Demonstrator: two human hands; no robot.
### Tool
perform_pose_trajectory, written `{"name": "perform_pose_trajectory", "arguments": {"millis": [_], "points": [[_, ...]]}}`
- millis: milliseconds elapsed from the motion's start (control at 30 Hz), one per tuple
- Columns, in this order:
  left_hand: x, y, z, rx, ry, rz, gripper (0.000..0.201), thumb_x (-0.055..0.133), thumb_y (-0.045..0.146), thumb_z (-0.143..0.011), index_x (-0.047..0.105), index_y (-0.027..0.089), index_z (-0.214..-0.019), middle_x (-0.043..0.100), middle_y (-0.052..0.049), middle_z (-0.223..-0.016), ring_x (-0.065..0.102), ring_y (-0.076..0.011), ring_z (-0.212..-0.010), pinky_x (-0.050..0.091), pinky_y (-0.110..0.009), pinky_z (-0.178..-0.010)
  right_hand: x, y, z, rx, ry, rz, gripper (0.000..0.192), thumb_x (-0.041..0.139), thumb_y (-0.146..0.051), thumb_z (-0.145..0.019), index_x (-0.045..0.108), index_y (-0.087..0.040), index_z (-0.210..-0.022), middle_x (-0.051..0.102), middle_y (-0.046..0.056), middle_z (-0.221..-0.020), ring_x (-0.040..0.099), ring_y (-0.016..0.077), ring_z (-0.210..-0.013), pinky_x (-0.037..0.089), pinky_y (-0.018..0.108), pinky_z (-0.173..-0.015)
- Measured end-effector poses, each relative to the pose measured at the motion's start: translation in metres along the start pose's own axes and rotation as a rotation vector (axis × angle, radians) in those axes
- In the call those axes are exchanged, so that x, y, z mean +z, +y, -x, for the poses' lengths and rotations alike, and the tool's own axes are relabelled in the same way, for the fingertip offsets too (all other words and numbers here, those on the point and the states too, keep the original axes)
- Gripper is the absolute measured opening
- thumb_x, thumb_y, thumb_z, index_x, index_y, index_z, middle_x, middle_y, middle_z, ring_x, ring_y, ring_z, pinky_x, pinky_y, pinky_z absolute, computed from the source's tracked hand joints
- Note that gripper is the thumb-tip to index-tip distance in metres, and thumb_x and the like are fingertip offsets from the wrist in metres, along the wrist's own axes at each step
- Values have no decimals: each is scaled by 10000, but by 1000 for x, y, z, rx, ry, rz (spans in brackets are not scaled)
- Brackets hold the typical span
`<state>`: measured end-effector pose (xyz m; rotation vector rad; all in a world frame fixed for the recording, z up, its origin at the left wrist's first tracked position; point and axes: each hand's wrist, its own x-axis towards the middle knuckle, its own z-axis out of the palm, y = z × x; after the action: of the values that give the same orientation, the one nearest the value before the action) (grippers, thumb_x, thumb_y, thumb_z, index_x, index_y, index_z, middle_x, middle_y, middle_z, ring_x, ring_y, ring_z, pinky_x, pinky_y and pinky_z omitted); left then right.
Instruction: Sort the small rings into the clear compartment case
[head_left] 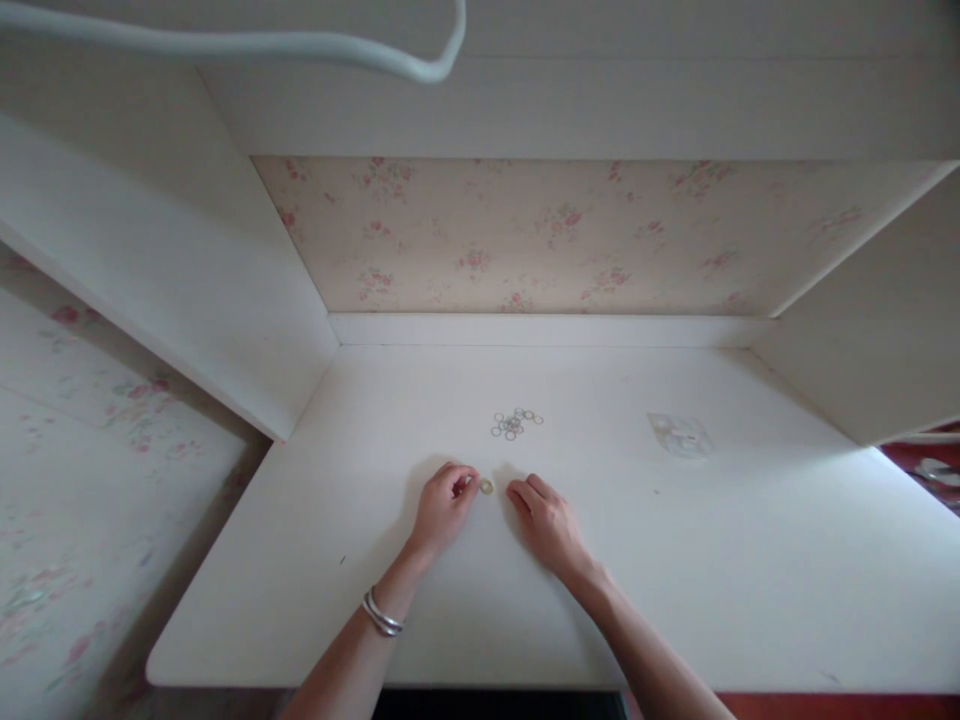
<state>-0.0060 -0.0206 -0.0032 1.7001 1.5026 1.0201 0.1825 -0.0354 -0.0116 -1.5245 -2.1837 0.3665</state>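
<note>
Between thumb and fingertips, my left hand (448,502) pinches a small gold-coloured ring (487,487), low over the white desktop. Just to its right is my right hand (541,515), its fingers curled together; whether anything sits in them is hidden. A short gap separates the two hands. Beyond them lies a loose pile of thin metal rings (513,425), some overlapping. Two silver bangles (383,613) circle my left wrist.
A clear plastic bag (681,436) with small contents lies on the white desk (750,580) at right. Tall side panels (247,300) and an overhead shelf enclose the desk's back. A white cable (300,44) hangs across the upper left. Metal items show at the far right edge.
</note>
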Motion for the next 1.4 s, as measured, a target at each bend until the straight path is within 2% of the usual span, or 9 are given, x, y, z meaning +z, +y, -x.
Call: {"name": "perform_pose_trajectory", "arguments": {"millis": [300, 500, 600, 733, 900, 1000, 1100, 1233, 1400], "points": [[-2, -3, 0, 2, -30, 0, 254, 486, 382, -875, 651, 189, -883, 590, -12, -754, 528, -126, -661, 419, -238, -648, 9, -2, -3, -42, 37, 135, 243, 410, -259, -960, 648, -220, -928, 626, 36, -816, 567, 155, -755, 322, 296, -715], [-2, -1, 1, -8, -16, 24, 246, 497, 375, -866, 656, 187, -876, 616, -13, -767, 541, -126, -660, 423, -237, -642, 5, -6, -3, -35, 48, 104, 263, 400, -267, -958, 654, -214, -925, 635, 40, -815, 567, 155, -751, 328, 290, -714], [-1, -2, -2, -36, -16, 53, 230, 513, 363, -854, 662, 190, -877, 648, -14, -796, 560, -126, -669, 435, -236, -644, 1, 0, 0, 13, 104, 22, 300, 370, -301, -965, 648, -207, -906, 636, 40, -792, 571, 155, -739, 348, 283, -710], [2, -3, -21, -55, -60, 9, 204, 523, 326, -843, 665, 186, -886, 664, -15, -775, 571, -131, -649, 446, -241, -632, -6, 18, 8, 210, 218, -132, 355, 351, -391, -950, 647, -198, -916, 652, 49, -804, 586, 167, -724, 400, 284, -710], [10, 1, -68, 135, -71, -255, 191, 476, 246, -877, 654, 194, -919, 641, -49, -921, 599, -150, -802, 456, -259, -749, -7, 33, 11, 446, 282, -352, 387, 402, -483, -901, 662, -197, -903, 678, 62, -902, 611, 183, -774, 447, 276, -706], [18, 5, -93, 178, -135, -461, 236, 439, 236, -904, 624, 214, -1048, 585, -68, -1068, 607, -154, -820, 452, -255, -709, -5, 35, 6, 461, 265, -365, 383, 406, -482, -894, 669, -204, -905, 684, 55, -895, 610, 181, -768, 448, 281, -711], [25, 7, -108, 211, -236, -593, 259, 431, 241, -913, 608, 232, -1103, 551, -73, -1097, 606, -160, -811, 445, -254, -679, -5, 35, 3, 453, 249, -356, 389, 394, -484, -893, 673, -213, -911, 685, 54, -896, 605, 179, -753, 443, 282, -701], [30, 4, -118, 216, -289, -618, 260, 414, 241, -926, 622, 226, -1081, 544, -70, -1077, 602, -153, -792, 444, -254, -705, -7, 35, 4, 459, 247, -364, 404, 382, -492, -891, 674, -213, -910, 685, 55, -886, 597, 175, -736, 434, 276, -684], [27, 0, -119, 209, -325, -647, 295, 366, 175, -939, 608, 228, -1099, 549, -53, -1091, 596, -147, -867, 430, -253, -800, -11, 33, 3, 503, 256, -407, 450, 357, -522, -887, 666, -196, -923, 685, 66, -887, 599, 189, -794, 431, 280, -721]]}}
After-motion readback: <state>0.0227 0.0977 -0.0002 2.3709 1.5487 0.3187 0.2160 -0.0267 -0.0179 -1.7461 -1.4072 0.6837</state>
